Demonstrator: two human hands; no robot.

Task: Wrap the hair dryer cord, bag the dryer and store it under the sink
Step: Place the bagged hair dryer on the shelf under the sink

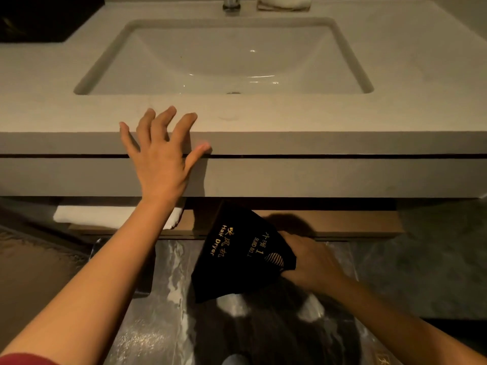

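Note:
A black cloth bag [237, 248] with gold lettering "Hair Dryer" hangs below the front of the vanity, its top end reaching under the counter toward the wooden shelf [342, 222]. My right hand [311, 262] grips the bag's lower right side. The dryer and its cord are hidden inside the bag. My left hand [160, 156] is spread flat, fingers apart, over the front edge of the counter [316, 122], holding nothing. The white sink basin [224, 59] lies beyond it.
A folded white towel [105, 216] lies on the shelf under the counter at the left. A faucet base [232, 3] and a small white cloth [283, 2] stand behind the basin. A dark object [47, 17] sits at the counter's back left. Marble floor below.

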